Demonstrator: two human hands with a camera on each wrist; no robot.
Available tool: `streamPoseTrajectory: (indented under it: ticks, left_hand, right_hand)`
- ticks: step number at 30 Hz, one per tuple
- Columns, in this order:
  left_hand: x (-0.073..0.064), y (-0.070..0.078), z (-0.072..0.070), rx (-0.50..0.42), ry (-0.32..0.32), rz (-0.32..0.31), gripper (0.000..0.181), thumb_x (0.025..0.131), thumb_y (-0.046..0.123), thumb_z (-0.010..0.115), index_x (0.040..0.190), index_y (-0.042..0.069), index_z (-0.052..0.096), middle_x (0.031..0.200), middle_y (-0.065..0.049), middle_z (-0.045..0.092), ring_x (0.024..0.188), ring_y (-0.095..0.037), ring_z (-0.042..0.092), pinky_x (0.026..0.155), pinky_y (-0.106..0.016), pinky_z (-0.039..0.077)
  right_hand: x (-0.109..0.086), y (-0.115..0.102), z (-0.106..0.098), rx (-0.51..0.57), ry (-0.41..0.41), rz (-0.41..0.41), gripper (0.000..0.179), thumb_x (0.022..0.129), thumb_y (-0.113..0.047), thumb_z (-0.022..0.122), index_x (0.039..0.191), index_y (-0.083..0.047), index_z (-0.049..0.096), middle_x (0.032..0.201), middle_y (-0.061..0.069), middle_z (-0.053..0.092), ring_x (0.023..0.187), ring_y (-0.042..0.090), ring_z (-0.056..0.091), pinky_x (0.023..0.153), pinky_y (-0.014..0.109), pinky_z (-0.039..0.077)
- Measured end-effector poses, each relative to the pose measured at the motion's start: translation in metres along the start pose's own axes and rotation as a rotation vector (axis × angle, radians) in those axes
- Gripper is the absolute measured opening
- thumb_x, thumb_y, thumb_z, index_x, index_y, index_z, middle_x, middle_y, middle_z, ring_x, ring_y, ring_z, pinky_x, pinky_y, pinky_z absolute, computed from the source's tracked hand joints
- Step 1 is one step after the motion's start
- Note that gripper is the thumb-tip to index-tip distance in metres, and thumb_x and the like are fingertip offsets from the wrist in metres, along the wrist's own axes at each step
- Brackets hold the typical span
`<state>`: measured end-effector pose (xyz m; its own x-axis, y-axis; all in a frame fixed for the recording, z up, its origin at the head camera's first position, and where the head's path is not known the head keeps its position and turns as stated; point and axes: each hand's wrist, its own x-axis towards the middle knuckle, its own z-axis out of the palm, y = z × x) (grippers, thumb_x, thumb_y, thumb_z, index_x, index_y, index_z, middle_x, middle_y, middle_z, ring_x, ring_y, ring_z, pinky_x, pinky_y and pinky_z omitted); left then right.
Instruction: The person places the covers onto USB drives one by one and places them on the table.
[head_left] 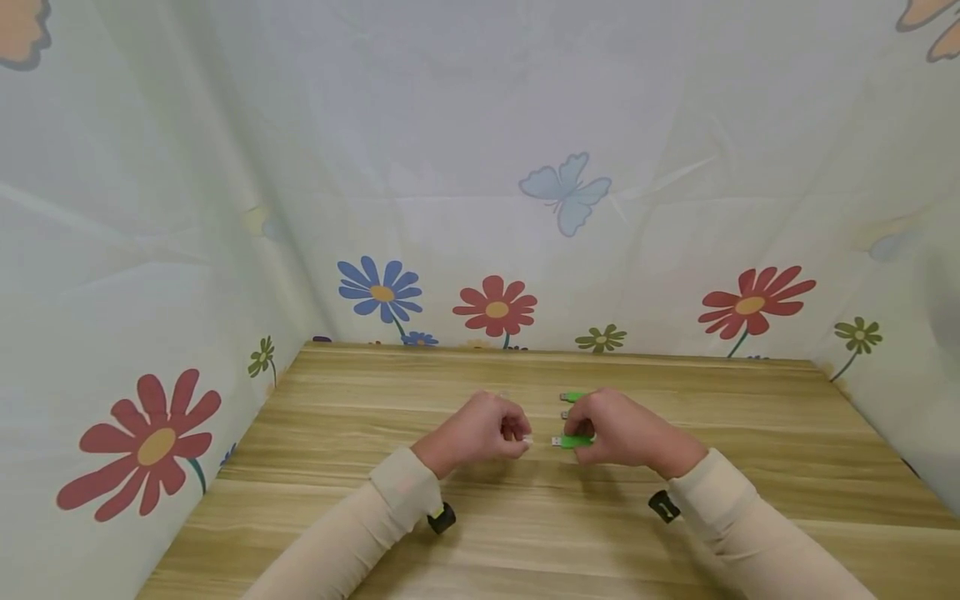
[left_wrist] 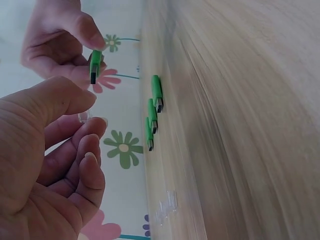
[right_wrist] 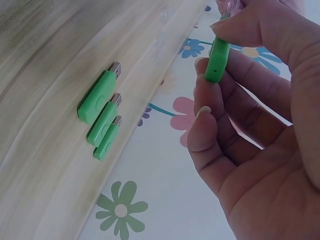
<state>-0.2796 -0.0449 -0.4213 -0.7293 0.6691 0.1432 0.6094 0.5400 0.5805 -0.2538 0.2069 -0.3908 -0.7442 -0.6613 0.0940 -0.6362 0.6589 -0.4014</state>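
My right hand [head_left: 622, 429] pinches a green USB flash drive [head_left: 573, 442] between thumb and fingers, its metal plug pointing left. Facing it, my left hand [head_left: 483, 429] holds a small clear plastic cap [left_wrist: 85, 117] between thumb and fingertips. A short gap separates plug and cap in the head view. Three more green USB flash drives lie in a row on the table: the nearest drive [right_wrist: 96, 97], a middle drive [right_wrist: 102, 124] and a third drive [right_wrist: 107, 142]. My right hand partly hides this row in the head view.
Clear plastic caps [left_wrist: 167, 205] lie on the wooden table [head_left: 360, 392], left of the row of drives. A white curtain [head_left: 420, 167] printed with flowers and butterflies hangs behind the table and along its sides.
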Motion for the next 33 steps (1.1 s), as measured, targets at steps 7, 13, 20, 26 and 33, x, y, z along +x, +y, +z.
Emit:
streamPoseTrajectory:
  ticks: [7, 13, 20, 26, 33]
  left_hand:
    - [0.004, 0.004, 0.004, 0.007, 0.000, 0.026, 0.004, 0.088, 0.018, 0.080, 0.089, 0.016, 0.077, 0.075, 0.013, 0.068, 0.069, 0.001, 0.059, 0.067, -0.015, 0.052]
    - [0.006, 0.008, 0.006, 0.014, -0.010, 0.029, 0.005, 0.088, 0.018, 0.080, 0.090, 0.015, 0.077, 0.075, 0.013, 0.067, 0.070, 0.001, 0.059, 0.067, -0.015, 0.052]
    - [0.008, 0.011, 0.007, 0.026, -0.010, 0.034, 0.006, 0.087, 0.017, 0.081, 0.089, 0.013, 0.077, 0.076, 0.010, 0.069, 0.069, 0.001, 0.059, 0.066, -0.014, 0.051]
    - [0.008, 0.013, 0.007, 0.034, -0.016, 0.037, 0.006, 0.087, 0.018, 0.081, 0.089, 0.014, 0.077, 0.076, 0.011, 0.069, 0.068, 0.002, 0.059, 0.065, -0.013, 0.051]
    - [0.008, 0.013, 0.008, 0.056, -0.009, 0.059, 0.005, 0.087, 0.018, 0.081, 0.088, 0.015, 0.077, 0.075, 0.013, 0.068, 0.067, 0.003, 0.058, 0.064, -0.012, 0.050]
  right_hand:
    - [0.000, -0.003, 0.000, 0.015, 0.009, -0.015, 0.010, 0.078, -0.006, 0.080, 0.082, -0.015, 0.076, 0.076, -0.014, 0.067, 0.068, 0.004, 0.063, 0.065, 0.021, 0.053]
    - [0.000, -0.003, 0.001, 0.026, 0.026, -0.035, 0.011, 0.079, -0.005, 0.078, 0.083, -0.014, 0.077, 0.077, -0.013, 0.069, 0.069, 0.008, 0.065, 0.066, 0.021, 0.053]
    - [0.000, -0.003, 0.002, 0.024, 0.038, -0.038, 0.011, 0.079, -0.006, 0.078, 0.084, -0.016, 0.077, 0.079, -0.011, 0.070, 0.070, 0.005, 0.063, 0.066, 0.022, 0.053]
    - [0.001, -0.003, 0.003, 0.034, 0.040, -0.042, 0.012, 0.079, -0.006, 0.078, 0.084, -0.016, 0.077, 0.079, -0.008, 0.072, 0.069, 0.005, 0.063, 0.066, 0.021, 0.054]
    - [0.002, -0.001, 0.004, 0.047, 0.037, -0.053, 0.012, 0.078, -0.005, 0.079, 0.084, -0.016, 0.077, 0.078, -0.007, 0.072, 0.068, 0.006, 0.064, 0.064, 0.021, 0.053]
